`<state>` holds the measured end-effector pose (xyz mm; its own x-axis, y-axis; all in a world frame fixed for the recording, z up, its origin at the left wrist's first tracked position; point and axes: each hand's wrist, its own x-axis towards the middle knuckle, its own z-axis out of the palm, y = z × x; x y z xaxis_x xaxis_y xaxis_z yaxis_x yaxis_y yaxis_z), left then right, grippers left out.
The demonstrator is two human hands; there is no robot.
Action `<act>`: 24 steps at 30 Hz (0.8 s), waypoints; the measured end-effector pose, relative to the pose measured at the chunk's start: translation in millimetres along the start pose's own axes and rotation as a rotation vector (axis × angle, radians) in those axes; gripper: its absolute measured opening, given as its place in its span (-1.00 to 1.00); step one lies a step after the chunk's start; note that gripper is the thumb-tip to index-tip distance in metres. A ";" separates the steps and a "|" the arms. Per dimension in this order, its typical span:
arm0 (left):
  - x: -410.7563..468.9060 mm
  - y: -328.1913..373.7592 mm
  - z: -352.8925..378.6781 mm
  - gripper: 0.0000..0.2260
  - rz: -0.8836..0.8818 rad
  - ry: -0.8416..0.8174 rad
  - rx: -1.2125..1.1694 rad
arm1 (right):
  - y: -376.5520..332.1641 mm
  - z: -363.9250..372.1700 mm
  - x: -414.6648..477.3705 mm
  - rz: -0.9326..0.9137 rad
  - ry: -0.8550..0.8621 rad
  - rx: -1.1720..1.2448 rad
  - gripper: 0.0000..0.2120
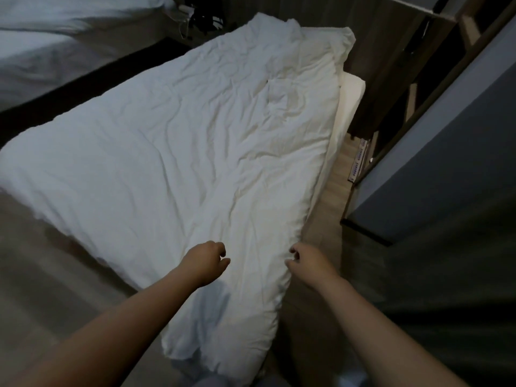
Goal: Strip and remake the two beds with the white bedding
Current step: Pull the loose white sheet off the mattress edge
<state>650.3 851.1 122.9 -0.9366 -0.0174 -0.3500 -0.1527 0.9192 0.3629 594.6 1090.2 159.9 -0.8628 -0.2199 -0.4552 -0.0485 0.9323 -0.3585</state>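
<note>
A crumpled white duvet [195, 141] lies spread across the near bed, its near corner hanging toward me. My left hand [206, 261] hovers just above the duvet's near end with fingers loosely curled and nothing in them. My right hand [308, 261] is at the duvet's right edge, and finger and thumb pinch the fabric there. At the far right of the bed a white mattress corner [353, 90] shows from under the duvet. The second bed [55, 43], also in white bedding, is at the top left.
A dark gap [83, 88] separates the two beds. Dark items and cables [206, 15] sit on a stand between the bed heads. A narrow strip of wooden floor [335, 174] runs along the bed's right side, bounded by a grey panel [435, 163] and wooden shelving [418, 65].
</note>
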 end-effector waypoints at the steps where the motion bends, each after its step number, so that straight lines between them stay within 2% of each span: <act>1: -1.0 -1.4 0.5 -0.70 -0.017 0.005 -0.011 | -1.3 -1.3 3.0 -0.017 -0.002 -0.015 -0.60; 7: -7.2 -2.2 12.0 -0.72 -0.147 0.056 -0.070 | -2.5 -15.6 33.2 -0.158 -0.049 -0.121 -0.59; 18: -31.2 55.7 64.6 -0.74 -0.584 0.169 -0.233 | 13.5 -44.6 100.0 -0.550 -0.201 -0.332 -0.59; 24: -59.0 58.7 87.8 -0.76 -0.775 0.213 -0.343 | -10.7 -25.9 116.4 -0.709 -0.309 -0.454 -0.59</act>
<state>724.4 940.6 89.0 -0.5634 -0.6933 -0.4493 -0.8254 0.4493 0.3417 481.7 1062.0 131.9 -0.3840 -0.7936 -0.4719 -0.7693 0.5576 -0.3118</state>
